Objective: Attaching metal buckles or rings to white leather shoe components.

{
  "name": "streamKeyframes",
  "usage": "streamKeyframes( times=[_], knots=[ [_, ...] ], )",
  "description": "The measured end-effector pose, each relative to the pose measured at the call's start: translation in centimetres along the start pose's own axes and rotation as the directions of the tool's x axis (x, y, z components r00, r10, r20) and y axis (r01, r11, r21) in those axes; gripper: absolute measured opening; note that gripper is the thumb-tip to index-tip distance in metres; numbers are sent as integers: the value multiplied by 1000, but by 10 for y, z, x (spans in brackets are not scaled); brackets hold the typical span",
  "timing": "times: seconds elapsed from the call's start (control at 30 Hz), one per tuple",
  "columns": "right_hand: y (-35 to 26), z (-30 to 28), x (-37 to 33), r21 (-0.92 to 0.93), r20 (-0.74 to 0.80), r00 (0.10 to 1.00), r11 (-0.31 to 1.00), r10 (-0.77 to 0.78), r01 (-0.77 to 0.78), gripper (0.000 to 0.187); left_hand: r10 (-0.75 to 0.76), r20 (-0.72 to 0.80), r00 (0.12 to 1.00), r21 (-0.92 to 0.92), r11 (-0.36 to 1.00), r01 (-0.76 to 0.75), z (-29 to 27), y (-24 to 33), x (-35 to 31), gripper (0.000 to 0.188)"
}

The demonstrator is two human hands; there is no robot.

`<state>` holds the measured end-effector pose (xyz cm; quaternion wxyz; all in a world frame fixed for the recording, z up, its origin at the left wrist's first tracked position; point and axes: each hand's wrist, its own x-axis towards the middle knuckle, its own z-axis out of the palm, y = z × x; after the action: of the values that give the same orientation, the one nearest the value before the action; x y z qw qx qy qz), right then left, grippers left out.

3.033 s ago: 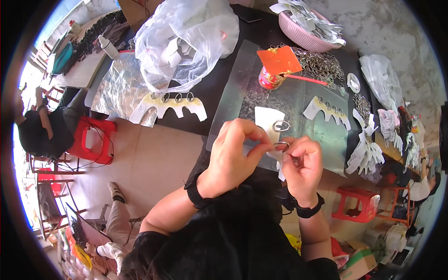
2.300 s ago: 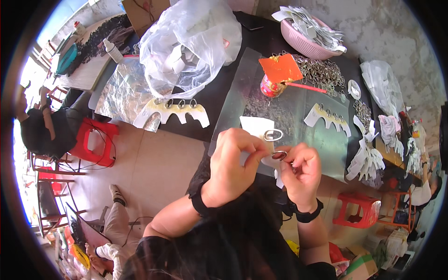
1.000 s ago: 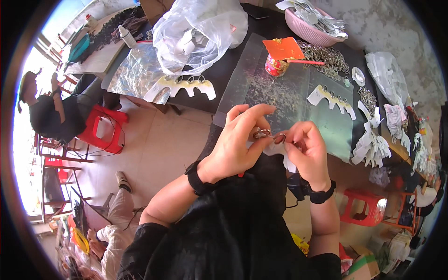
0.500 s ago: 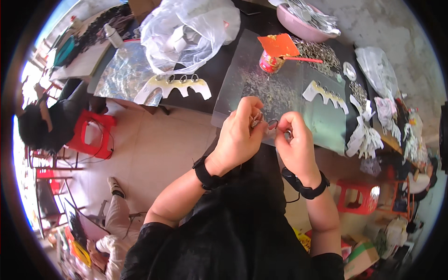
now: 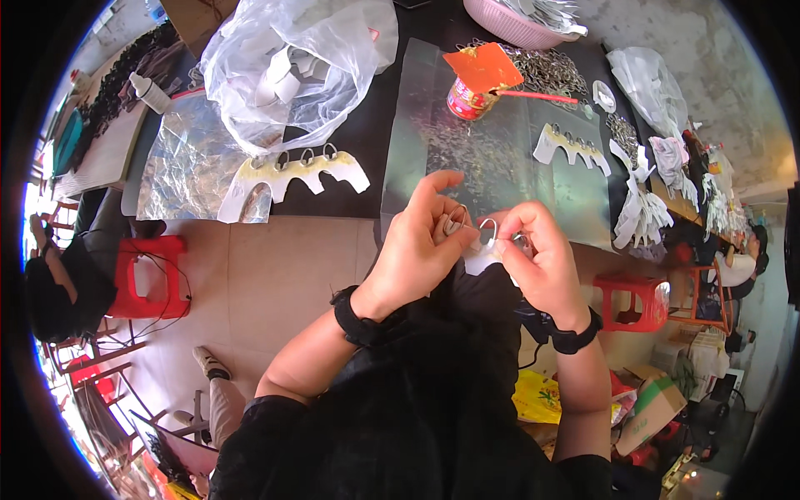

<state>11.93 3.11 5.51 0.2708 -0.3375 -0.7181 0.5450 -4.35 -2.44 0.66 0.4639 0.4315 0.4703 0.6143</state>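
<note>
Metal rings (image 5: pixel 486 227) and a small white card piece (image 5: pixel 481 258) sit between the person's two hands, just above the near edge of the table. The left hand (image 5: pixel 417 250) has its fingers curled and pressed together around one ring, thumb and forefinger pinching it near the top. The right hand (image 5: pixel 537 258) pinches the white card piece and the ring standing on it between thumb and fingertips; both hands meet at the middle of the view, touching or nearly so. Black bands circle both wrists.

Judging by the finished pieces further off, the step in hand looks like fitting a ring onto the card, and the next move would call for steady fingertip pressure to seat the ring without bending the card.

Just beyond the hands lies a clear plastic sheet (image 5: pixel 500 158) spread over the dark table (image 5: pixel 375 125). To the far left on the table rests a white scalloped card (image 5: pixel 292 177) with three rings along its top edge, partly over a sheet of crinkled foil (image 5: pixel 187 158). To the right lies a smaller ringed card (image 5: pixel 571 146), and beside it a heap of white cut pieces (image 5: pixel 637 208). Farther off stand a red tin (image 5: pixel 467 98) with an orange lid flap, a pile of loose rings (image 5: pixel 546 71), a clear plastic bag (image 5: pixel 292 58) and, farthest, a pink basket (image 5: pixel 517 18).
</note>
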Motion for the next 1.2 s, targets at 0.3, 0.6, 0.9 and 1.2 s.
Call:
streamKeyframes(
  times=[0.3, 0.6, 0.9, 1.2],
  knots=[
    [-4, -17, -13, -136, -36, 999, 991, -18, 13, 13, -7, -14, 1000, -38, 999, 7, 20, 8, -5, 45],
    [21, -50, -16, 194, 134, 985, 978, -108, 80, 15, -140, -39, 989, -247, 961, 126, 50, 8, -11, 35],
    [12, -68, 10, -275, 150, 971, 935, -189, 224, 18, 9, -246, 969, 259, 964, 56, 77, 14, 5, 34],
    [85, -45, 83, -708, -37, 966, 689, -254, 154, 22, 242, -220, 945, 834, 549, 53, 70, -39, 82, 33]
  ],
)
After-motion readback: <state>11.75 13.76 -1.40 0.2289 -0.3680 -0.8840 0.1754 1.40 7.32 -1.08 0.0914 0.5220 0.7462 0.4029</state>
